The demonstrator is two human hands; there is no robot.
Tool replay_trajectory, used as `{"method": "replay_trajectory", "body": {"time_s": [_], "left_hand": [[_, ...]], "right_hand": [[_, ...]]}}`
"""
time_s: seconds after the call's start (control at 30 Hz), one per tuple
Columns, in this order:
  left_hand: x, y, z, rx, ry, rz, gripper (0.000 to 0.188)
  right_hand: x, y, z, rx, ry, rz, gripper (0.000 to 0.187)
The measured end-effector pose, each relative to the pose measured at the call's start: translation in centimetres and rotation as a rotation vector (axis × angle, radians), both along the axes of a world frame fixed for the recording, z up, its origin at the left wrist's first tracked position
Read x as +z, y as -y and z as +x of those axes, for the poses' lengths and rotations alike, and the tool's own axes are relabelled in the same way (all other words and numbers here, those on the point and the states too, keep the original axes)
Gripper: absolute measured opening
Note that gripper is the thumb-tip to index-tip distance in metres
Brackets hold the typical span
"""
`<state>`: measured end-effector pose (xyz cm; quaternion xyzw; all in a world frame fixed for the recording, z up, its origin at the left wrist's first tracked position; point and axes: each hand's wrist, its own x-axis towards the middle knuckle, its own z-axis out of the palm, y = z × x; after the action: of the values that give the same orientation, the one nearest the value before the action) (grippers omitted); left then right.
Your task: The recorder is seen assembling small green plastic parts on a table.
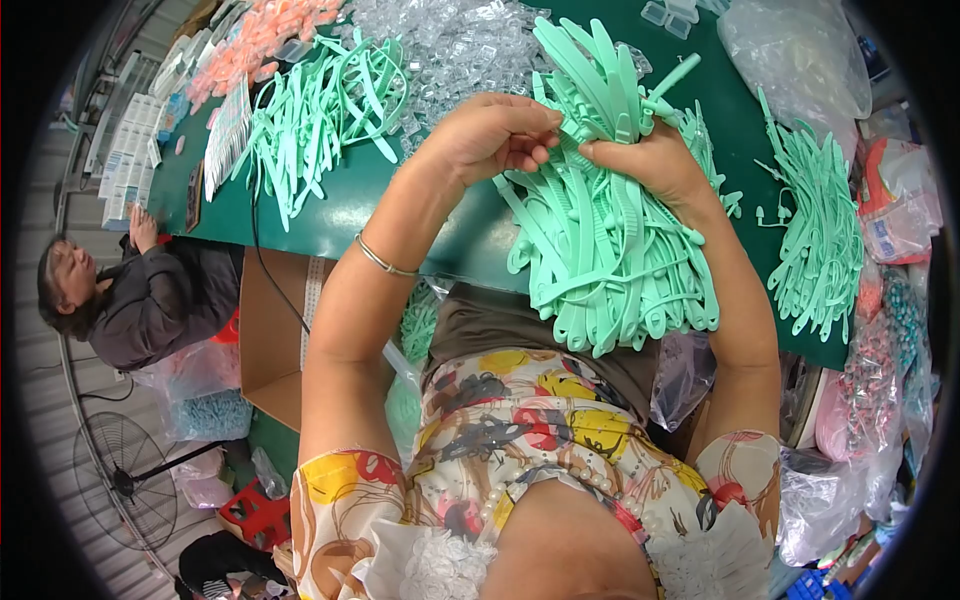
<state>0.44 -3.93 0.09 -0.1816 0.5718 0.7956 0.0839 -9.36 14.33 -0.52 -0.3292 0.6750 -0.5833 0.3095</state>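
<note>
A thick bundle of mint-green toothed plastic straps (610,255) hangs over the table's near edge in front of me. My right hand (655,165) is wrapped round its upper part, thumb across the front. On the bundle's left side, my left hand (500,138) is closed, with thumb and forefinger pinching one strap's edge; its other fingers curl in. The strap tops fan out above both hands. To the left lies a loose pile of similar straps (310,130), and another pile (815,230) lies at the right.
Clear plastic pieces (440,60) and orange pieces (265,40) are heaped at the back of the green table (300,215). A clear bag (795,60) lies back right. An open cardboard box (270,340) stands below the left edge. Another person (150,290) sits at the left, near a fan (122,480).
</note>
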Motion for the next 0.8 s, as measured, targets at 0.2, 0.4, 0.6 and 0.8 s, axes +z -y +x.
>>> {"method": "replay_trajectory", "body": {"time_s": [0.2, 0.4, 0.6, 0.8], "left_hand": [[0.9, -0.6, 0.4, 0.025, -0.069, -0.179, 0.017], [-0.4, -2.1, 0.3, 0.125, -0.511, -1.502, 0.018], [0.3, -4.2, -0.2, 0.059, -0.277, -1.099, 0.021], [-0.8, -3.3, 0.5, 0.149, -0.209, -0.505, 0.022]], "right_hand": [[-0.3, 0.0, -0.2, 0.016, 0.003, -0.007, 0.039], [-0.5, 0.0, -0.4, -0.013, 0.015, -0.061, 0.037], [-0.6, -0.6, 0.0, 0.017, 0.029, -0.147, 0.033], [-0.6, -0.1, 0.3, 0.007, 0.121, -0.116, 0.031]]}}
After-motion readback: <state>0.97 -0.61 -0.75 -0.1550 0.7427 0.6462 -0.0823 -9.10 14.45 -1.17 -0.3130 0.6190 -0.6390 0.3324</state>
